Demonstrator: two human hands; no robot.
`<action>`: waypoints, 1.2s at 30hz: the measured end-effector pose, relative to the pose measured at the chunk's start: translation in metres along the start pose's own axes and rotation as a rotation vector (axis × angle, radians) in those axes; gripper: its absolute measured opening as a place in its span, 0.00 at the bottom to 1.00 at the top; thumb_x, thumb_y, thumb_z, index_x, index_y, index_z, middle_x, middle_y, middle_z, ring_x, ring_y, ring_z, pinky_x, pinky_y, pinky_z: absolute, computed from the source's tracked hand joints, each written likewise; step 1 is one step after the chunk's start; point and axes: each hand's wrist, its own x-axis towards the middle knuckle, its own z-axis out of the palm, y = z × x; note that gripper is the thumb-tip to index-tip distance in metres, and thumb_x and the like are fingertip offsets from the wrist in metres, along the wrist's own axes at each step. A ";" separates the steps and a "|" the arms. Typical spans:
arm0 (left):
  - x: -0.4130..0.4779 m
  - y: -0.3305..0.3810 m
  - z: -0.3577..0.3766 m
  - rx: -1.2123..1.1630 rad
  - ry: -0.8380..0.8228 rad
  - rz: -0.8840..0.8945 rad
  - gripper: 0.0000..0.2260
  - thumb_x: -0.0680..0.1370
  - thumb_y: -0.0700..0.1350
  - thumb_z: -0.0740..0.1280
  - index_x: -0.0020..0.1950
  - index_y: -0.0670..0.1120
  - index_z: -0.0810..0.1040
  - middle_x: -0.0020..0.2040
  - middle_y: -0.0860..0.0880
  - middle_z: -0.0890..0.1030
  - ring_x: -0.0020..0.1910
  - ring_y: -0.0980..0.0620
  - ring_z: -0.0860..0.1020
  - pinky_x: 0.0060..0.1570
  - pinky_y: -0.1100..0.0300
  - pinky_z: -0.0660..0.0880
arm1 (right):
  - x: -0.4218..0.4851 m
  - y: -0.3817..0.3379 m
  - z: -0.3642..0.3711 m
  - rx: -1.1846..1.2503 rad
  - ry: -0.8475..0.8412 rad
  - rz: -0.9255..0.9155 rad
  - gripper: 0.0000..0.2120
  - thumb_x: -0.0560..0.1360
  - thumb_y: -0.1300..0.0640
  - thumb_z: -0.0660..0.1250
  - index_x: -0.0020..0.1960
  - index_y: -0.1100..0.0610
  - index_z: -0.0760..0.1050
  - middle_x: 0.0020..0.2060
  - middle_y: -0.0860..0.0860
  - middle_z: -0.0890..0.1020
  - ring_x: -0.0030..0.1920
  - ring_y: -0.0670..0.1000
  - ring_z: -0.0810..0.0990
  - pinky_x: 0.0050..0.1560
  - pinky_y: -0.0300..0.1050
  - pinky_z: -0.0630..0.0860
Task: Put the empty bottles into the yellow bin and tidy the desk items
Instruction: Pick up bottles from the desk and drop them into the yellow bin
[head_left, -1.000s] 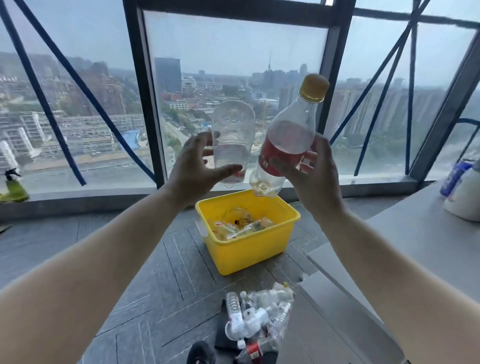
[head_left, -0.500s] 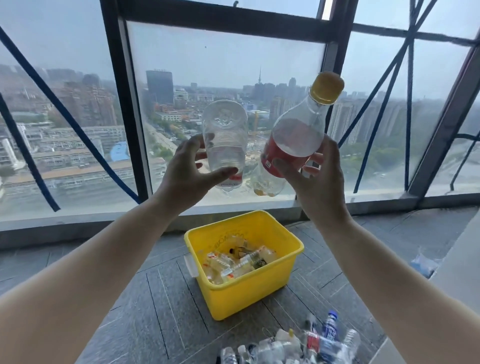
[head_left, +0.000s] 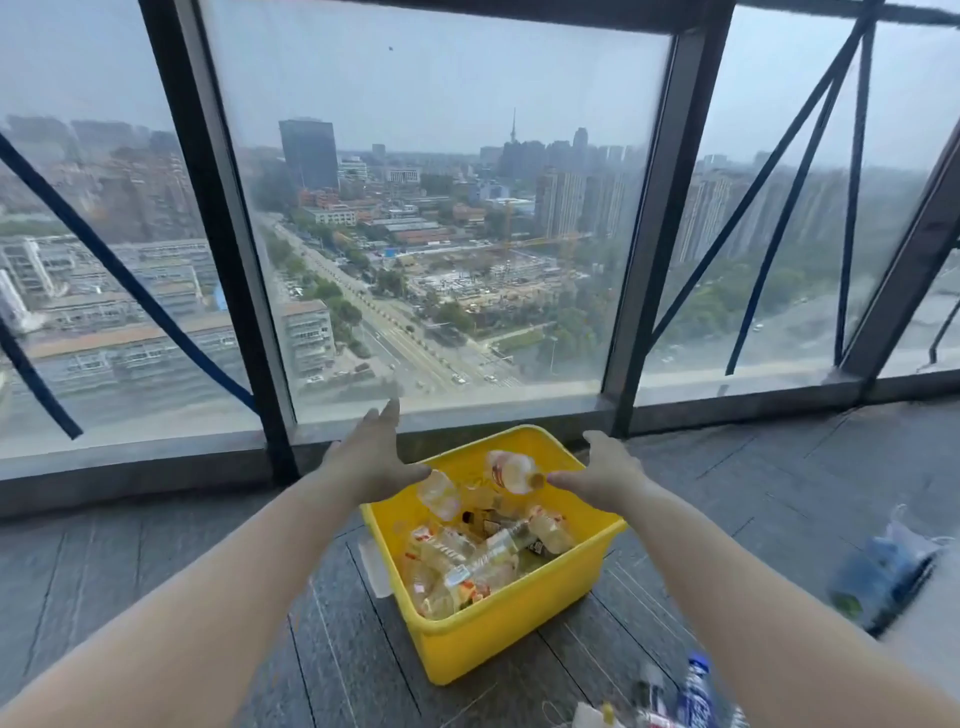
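A yellow bin (head_left: 514, 631) stands on the grey floor below the window, with several empty plastic bottles lying in it. Two more bottles are in the air just above its opening: a clear one (head_left: 439, 493) and a red-labelled one with a gold cap (head_left: 511, 472). My left hand (head_left: 371, 457) is spread open over the bin's left rim, holding nothing. Over the right rim my right hand (head_left: 597, 470) is open too, its fingertips close to the gold cap but not gripping it.
More loose bottles (head_left: 670, 701) lie on the floor at the lower right. A blue plastic bag (head_left: 883, 571) sits to the right. The glass window wall (head_left: 441, 234) with dark frames runs right behind the bin.
Both hands have dropped from window height to just over the bin and have let go of their bottles, which now fall into it. The view has tilted up and shifted right.
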 end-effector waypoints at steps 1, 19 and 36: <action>-0.004 -0.004 0.002 0.002 0.003 0.024 0.45 0.74 0.60 0.67 0.78 0.50 0.41 0.79 0.48 0.48 0.77 0.48 0.50 0.74 0.48 0.55 | -0.002 0.003 0.002 -0.009 -0.009 -0.024 0.39 0.72 0.41 0.69 0.74 0.58 0.57 0.71 0.56 0.65 0.69 0.60 0.66 0.63 0.55 0.69; -0.213 0.082 -0.020 -0.191 0.134 0.356 0.34 0.76 0.54 0.67 0.77 0.50 0.55 0.77 0.50 0.59 0.75 0.50 0.58 0.70 0.57 0.58 | -0.192 0.048 -0.072 0.064 0.124 -0.215 0.31 0.73 0.45 0.69 0.70 0.57 0.65 0.67 0.54 0.72 0.64 0.54 0.72 0.60 0.48 0.71; -0.521 0.255 0.057 -0.234 0.165 0.550 0.32 0.76 0.53 0.68 0.76 0.50 0.59 0.75 0.49 0.62 0.73 0.51 0.61 0.68 0.57 0.60 | -0.519 0.244 -0.179 0.161 0.378 -0.249 0.27 0.73 0.48 0.70 0.67 0.57 0.69 0.65 0.52 0.73 0.67 0.52 0.70 0.66 0.48 0.67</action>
